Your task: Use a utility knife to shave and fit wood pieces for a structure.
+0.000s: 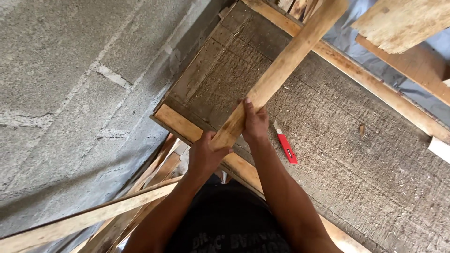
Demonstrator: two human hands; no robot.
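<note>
A long pale wooden batten (286, 61) runs from my hands up to the top right, above a rough dark wooden platform (356, 154). My left hand (205, 154) grips the batten's near end from the left. Beside it, my right hand (254, 122) holds the batten from the right, thumb pointing up along the wood. A red and white utility knife (285, 146) lies on the platform just right of my right hand.
A grey block wall (70, 93) fills the left side. Pale timber rails (365, 77) frame the platform. Loose planks (131, 206) lean at the lower left. More boards (403, 23) and grey sheeting (342, 35) sit at the top right.
</note>
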